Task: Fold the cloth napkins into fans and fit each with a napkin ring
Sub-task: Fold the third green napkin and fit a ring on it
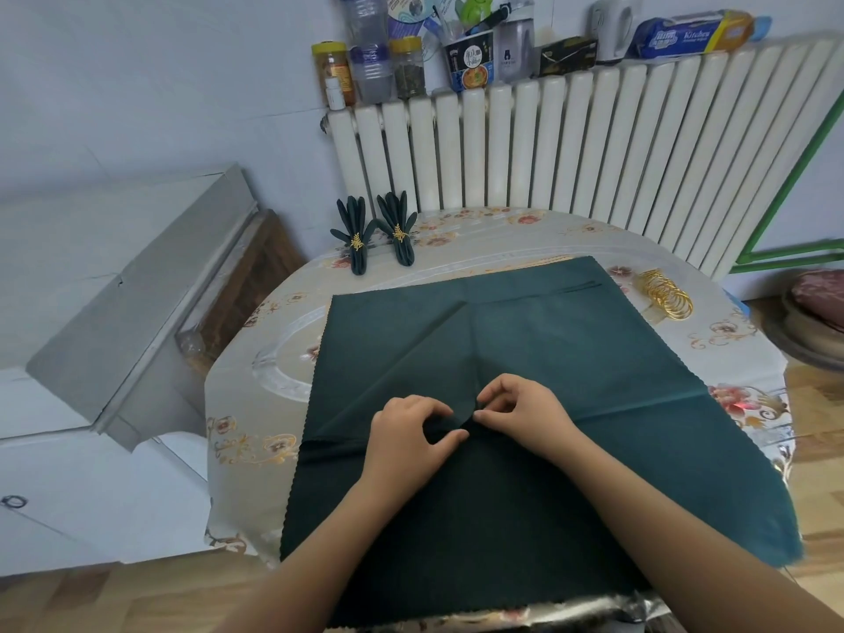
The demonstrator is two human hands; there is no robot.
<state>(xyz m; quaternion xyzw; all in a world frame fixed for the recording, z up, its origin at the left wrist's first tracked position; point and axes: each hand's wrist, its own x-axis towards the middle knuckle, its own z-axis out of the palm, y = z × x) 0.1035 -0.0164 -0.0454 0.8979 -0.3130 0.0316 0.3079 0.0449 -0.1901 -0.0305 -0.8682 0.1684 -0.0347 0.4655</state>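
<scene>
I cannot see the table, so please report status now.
Both hands, left hand and right hand, pinching green napkin at centre. Two finished fans behind. Rings untouched. Nothing blocking.

Both hands (466, 422) pinch green napkin (593, 358) centre; 2 finished fans (379, 233) behind.

A single wide-angle view comes from the person's head, looking forward and steeply down across the worktop (502, 235). It sits close: both forearms enter from the bottom edge and the hands meet just below the picture's centre. The far edge of the view takes in a radiator (571, 143) and wall; straight lines bow toward the corners.
</scene>
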